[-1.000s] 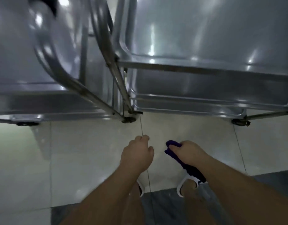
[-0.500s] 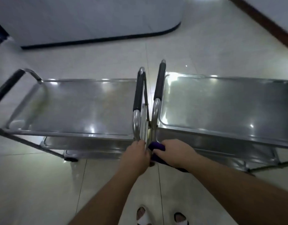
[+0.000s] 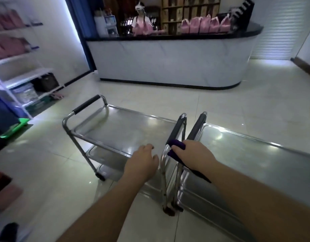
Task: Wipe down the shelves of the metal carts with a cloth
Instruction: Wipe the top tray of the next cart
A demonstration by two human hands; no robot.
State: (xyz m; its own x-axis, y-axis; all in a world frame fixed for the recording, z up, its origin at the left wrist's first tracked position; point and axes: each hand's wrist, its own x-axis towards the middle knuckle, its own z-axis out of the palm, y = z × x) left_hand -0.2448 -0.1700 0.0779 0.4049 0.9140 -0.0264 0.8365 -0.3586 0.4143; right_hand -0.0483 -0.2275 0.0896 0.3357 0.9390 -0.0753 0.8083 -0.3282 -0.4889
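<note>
Cloth: purple cloth [image 3: 177, 148] bunched at the black-gripped handle of the right cart [image 3: 255, 163].
Right hand: right hand [image 3: 194, 154] has its fingers curled round the cloth.
Left hand: left hand [image 3: 142, 163] hovers left of the cloth, over the left cart [image 3: 119, 133], its fingers loosely bent and holding nothing.
Carts: both stand side by side on the tiled floor [image 3: 220, 105], handles almost touching.
Bench: white bench [image 3: 168, 63] well beyond the carts.

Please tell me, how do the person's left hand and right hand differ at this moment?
The right hand grips a dark purple cloth; the left hand holds nothing, its fingers loosely curled. The right hand is beside the black-padded cart handles; the left hand is in front of the left steel cart's top shelf. Both are bare and reach forward.
</note>
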